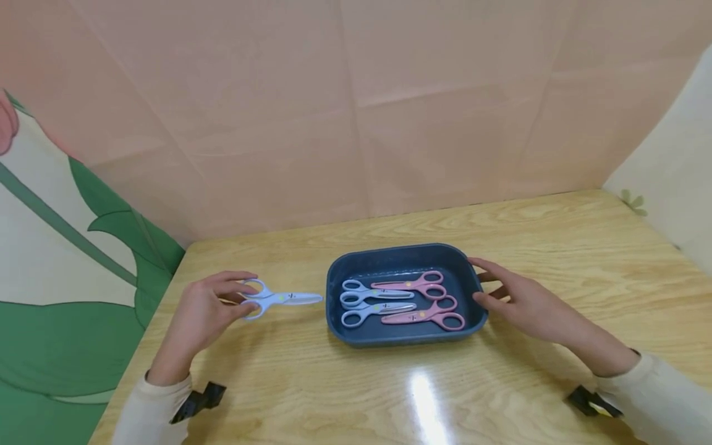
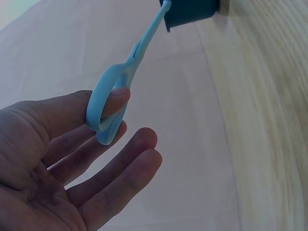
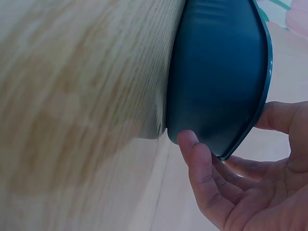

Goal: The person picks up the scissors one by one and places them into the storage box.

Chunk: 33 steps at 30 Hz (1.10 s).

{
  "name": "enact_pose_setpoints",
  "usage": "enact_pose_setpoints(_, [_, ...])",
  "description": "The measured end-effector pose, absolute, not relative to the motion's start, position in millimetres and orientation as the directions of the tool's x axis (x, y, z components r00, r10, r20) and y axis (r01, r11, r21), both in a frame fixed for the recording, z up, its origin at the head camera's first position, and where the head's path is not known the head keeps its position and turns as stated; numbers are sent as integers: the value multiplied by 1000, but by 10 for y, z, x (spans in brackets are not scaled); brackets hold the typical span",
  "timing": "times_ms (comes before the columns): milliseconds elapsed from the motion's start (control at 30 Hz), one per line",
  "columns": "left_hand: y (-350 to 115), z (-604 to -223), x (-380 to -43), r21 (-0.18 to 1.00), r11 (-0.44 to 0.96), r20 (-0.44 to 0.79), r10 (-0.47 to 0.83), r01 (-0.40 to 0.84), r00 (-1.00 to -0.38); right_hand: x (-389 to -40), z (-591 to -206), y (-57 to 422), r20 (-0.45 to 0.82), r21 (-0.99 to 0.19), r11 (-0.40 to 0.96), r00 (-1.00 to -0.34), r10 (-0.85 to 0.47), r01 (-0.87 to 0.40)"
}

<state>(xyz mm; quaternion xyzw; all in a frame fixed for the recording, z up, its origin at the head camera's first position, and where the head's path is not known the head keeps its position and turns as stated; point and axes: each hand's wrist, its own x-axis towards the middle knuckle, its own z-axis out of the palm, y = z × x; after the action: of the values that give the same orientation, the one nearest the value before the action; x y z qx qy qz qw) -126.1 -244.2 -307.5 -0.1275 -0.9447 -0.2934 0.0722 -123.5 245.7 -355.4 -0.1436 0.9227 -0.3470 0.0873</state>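
A pair of light-blue scissors (image 1: pixel 289 298) is in my left hand (image 1: pixel 208 306), left of the tray; its handle loops are pinched by the thumb and fingers. The blades point right, tips close to the tray's left wall. In the left wrist view the thumb goes through one loop of the blue scissors (image 2: pixel 108 91). My right hand (image 1: pixel 525 306) grips the right end of the dark blue tray (image 1: pixel 411 337), thumb over the rim and fingers against the outer wall (image 3: pixel 216 72). Inside lie two blue scissors (image 1: pixel 384 307) and two pink scissors (image 1: pixel 423 315), handles at opposite ends.
The tray stands on a wood-grain table (image 1: pixel 311 389). A pinkish sheet (image 1: pixel 356 123) hangs behind the table, with a green leaf-patterned covering (image 1: pixel 55 346) at the left. Black pieces (image 1: pixel 592 402) sit at both sleeve cuffs.
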Motion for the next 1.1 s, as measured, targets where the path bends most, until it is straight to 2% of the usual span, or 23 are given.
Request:
enact_pose_setpoints(700, [-2362,-3083,-1212,554,777,229,203,299,-952,-1232,-3563,2442,-57,-677,708,-944,-324,-202])
enact_pose_setpoints(900, [-2232,-3043,-1166,529,782,243,231,328,-942,-1240,-3563,2444,-61,-671,713,-944,-323,-201])
enact_pose_setpoints(1100, [-2079,-3016,-1104,448,816,270,265,365,-926,-1240,-3586,2460,-59,-670,715,-946,-320,-200])
